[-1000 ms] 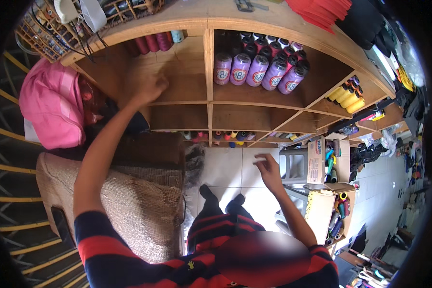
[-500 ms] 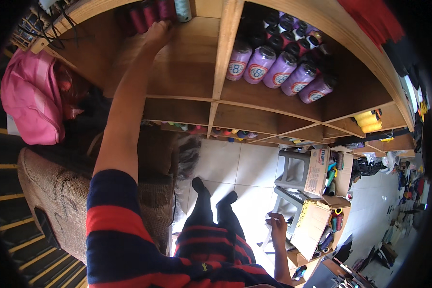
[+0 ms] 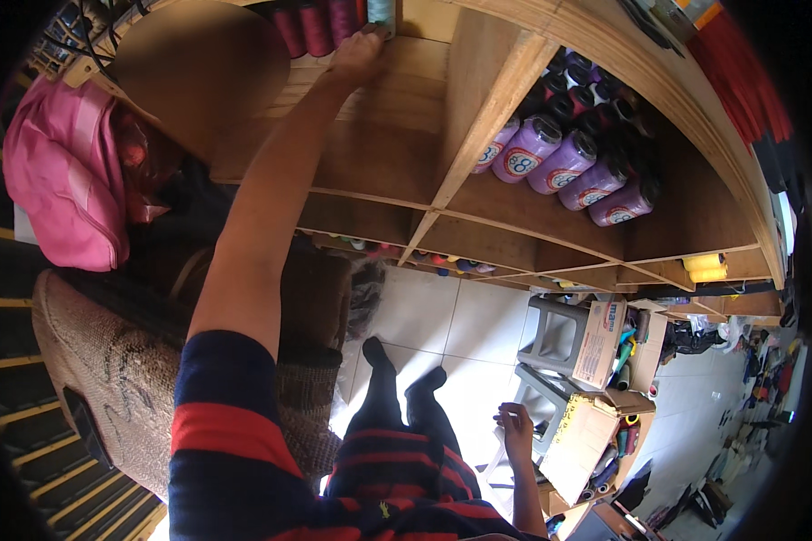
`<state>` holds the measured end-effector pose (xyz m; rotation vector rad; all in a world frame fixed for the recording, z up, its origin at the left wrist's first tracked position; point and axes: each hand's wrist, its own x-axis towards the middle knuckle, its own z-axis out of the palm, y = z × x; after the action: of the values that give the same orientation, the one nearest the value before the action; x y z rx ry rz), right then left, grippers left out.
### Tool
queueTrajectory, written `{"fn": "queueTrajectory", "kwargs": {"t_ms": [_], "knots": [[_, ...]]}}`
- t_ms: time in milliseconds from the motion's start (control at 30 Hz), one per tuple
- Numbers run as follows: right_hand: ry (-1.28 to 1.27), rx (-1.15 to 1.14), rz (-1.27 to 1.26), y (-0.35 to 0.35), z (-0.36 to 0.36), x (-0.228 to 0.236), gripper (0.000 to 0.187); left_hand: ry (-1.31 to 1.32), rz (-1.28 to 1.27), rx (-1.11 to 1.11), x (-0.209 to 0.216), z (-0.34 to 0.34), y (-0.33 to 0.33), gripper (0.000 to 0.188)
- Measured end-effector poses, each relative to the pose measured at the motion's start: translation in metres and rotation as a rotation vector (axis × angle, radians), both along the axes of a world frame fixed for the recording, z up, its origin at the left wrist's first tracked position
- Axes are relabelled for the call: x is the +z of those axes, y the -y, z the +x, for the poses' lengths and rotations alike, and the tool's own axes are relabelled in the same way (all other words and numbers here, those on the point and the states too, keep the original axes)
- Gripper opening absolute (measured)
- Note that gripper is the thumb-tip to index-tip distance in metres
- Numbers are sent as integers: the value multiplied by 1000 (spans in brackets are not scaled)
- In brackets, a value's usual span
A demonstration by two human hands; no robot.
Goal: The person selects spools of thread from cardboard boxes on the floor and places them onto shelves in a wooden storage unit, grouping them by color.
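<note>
My left hand [image 3: 359,56] reaches up into the upper left compartment of a wooden shelf [image 3: 370,153]. Its fingers are bent against the lower part of a light blue thread spool [image 3: 382,13], and the fingertips are partly hidden. Left of it stand several magenta thread spools [image 3: 314,29] in a row, with a narrow red-orange one between. My right hand [image 3: 516,428] hangs low beside a stool, its fingers loosely bent and apart, with nothing seen in them.
Purple-wrapped spools [image 3: 564,162] fill the compartment to the right. Below are a grey stool [image 3: 550,329] and open cardboard boxes [image 3: 586,433] of thread. At left are a brown patterned armchair [image 3: 108,370] and a pink bag [image 3: 63,180]. A blurred patch covers the shelf's left part.
My left hand has moved right along the row, from the magenta spools to the light blue one. The view has shifted, so the shelf sits farther right. My right hand stays low.
</note>
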<state>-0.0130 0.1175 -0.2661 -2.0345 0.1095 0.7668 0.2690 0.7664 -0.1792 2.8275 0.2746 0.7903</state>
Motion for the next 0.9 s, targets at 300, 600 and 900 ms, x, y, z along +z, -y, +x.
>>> {"fn": "queueTrajectory", "kwargs": {"t_ms": [300,600,900], "knots": [[-10,-15,28,-3,-1,1,16,-231,45,274,21,-59,6,41],[-5,41,26,7,-6,-23,16,-140,93,166,-5,-60,-61,38],[5,-14,-31,29,-21,-25,16,-99,100,299,0,-94,-66,39]]}}
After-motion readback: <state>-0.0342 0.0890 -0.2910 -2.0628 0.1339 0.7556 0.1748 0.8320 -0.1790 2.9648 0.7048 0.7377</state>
